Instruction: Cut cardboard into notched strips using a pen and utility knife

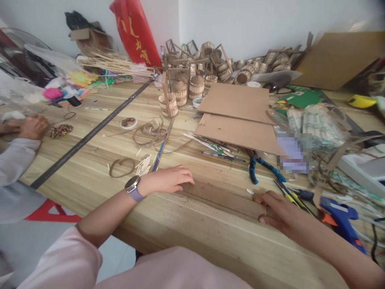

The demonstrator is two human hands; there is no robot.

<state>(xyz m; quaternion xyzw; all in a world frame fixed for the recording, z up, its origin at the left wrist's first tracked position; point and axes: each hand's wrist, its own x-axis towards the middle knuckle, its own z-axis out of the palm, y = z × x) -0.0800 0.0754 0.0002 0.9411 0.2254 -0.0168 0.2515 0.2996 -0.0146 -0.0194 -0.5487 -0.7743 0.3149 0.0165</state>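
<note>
A long narrow strip of brown cardboard (224,199) lies along the wooden table in front of me. My right hand (278,208) has its thumb and fingers closed around the strip's right end. At the left end rests my left hand (170,179), palm down, with its fingers stretched out and touching the strip. A small white stick (250,192) lies beside my right fingers. Close to my left hand are short pale bamboo sticks (143,165) and a coiled brown band (122,167).
Larger cardboard sheets (237,128), blue-handled pliers (253,170), a yellow cutter (290,192) and a blue glue gun (341,218) lie right of centre. Small woven baskets (179,91) crowd the back. At far left, a co-worker's hands (34,126) rest near colourful beads (61,131).
</note>
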